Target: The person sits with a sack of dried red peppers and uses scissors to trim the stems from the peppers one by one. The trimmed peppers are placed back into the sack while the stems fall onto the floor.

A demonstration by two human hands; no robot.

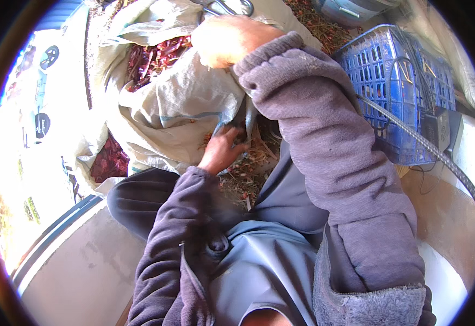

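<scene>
A white woven plastic sack with blue stripes lies before my crossed legs. Through its opening show glossy dark red strips. My right hand is over the top of the sack, overexposed, with its fingers bent and mostly hidden; whether it grips the cloth is unclear. Just beyond it are the dark looped handles of a tool, perhaps scissors. Low on the sack's near side, my left hand reaches to a dark fold, thumb apart and fingertips blurred. Stems with small reddish fruits or buds lie beneath it.
On the right stands a blue plastic crate with cables and a black adapter box. A braided hose crosses in front of it. More red pieces show at the lower left. A bucket stands at the upper right.
</scene>
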